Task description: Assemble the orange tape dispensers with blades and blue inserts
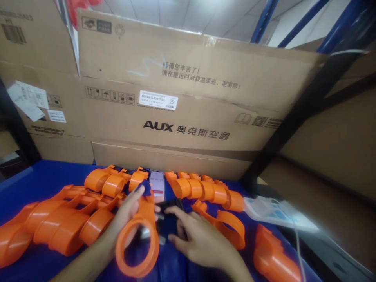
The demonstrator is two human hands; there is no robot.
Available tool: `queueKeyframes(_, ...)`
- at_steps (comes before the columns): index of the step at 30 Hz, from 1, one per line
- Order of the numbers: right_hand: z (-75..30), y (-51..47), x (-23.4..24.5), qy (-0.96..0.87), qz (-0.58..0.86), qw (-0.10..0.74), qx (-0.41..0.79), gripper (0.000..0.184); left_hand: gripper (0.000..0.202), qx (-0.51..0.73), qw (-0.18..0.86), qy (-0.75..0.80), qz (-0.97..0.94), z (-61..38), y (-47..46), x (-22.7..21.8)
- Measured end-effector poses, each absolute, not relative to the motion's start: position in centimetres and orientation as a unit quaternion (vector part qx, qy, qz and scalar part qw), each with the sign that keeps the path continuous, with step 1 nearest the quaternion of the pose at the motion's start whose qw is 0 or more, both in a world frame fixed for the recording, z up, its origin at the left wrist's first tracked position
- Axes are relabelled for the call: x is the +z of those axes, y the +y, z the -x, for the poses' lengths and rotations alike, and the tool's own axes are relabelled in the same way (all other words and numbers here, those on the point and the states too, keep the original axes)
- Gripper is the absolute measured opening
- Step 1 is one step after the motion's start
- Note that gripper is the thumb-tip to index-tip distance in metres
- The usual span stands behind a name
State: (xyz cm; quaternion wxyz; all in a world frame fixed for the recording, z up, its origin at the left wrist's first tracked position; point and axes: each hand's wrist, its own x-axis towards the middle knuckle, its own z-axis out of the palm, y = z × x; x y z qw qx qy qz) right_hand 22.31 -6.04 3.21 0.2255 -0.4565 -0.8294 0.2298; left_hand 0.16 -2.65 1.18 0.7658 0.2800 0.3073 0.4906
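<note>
My left hand is closed around an orange plastic part with a large ring at its lower end. A small dark blue piece sits at the top of that part, beside my thumb. My right hand is just to the right, index finger stretched forward and thumb apart, with nothing visible between them. Its index fingertip is at a black object, whose kind I cannot make out; whether they touch is unclear. Small metallic-looking pieces show between my hands, partly hidden and blurred.
Rows of similar orange ring parts stand at left and back right. Single orange parts lie to the right. A phone showing a timer lies behind. A white packet lies right, before a large cardboard box.
</note>
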Motion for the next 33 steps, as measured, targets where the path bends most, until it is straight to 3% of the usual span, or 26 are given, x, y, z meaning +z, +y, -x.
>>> queueKeyframes(3, -22.4, -6.7, 3.0, -0.858, 0.442, 0.189, 0.180, 0.046, 0.073, 0.487, 0.770, 0.309, -0.273, 0.1, -2.7, 1.4)
queueKeyframes(9, -22.4, -6.6, 2.7, -0.848, 0.456, 0.211, 0.169, 0.042, 0.070, 0.504, 0.760, 0.310, -0.269, -0.6, -3.0, 1.1)
queueKeyframes(13, -23.0, -5.6, 3.0, -0.791, 0.504, 0.280, 0.208, 0.020, 0.070, 0.503, 0.762, 0.306, -0.271, -0.5, -2.9, 1.0)
queueKeyframes(18, -22.8, -4.3, 2.6, -0.677, 0.551, 0.433, 0.224, 0.011, 0.064, 0.471, 0.784, 0.274, -0.297, -0.8, -3.4, 0.6)
queueKeyframes(25, -22.0, -4.1, 1.9, -0.644, 0.585, 0.466, 0.160, 0.008, 0.052, 0.487, 0.766, 0.254, -0.333, -1.3, -4.1, -0.1)
queueKeyframes(28, -21.7, -4.3, 2.0, -0.635, 0.560, 0.493, 0.202, 0.014, 0.046, 0.471, 0.769, 0.235, -0.364, -1.2, -3.9, -0.5)
queueKeyframes(33, -21.0, -4.8, 3.0, -0.589, 0.475, 0.523, 0.391, 0.039, 0.046, 0.487, 0.767, 0.257, -0.329, -1.6, -4.0, -0.1)
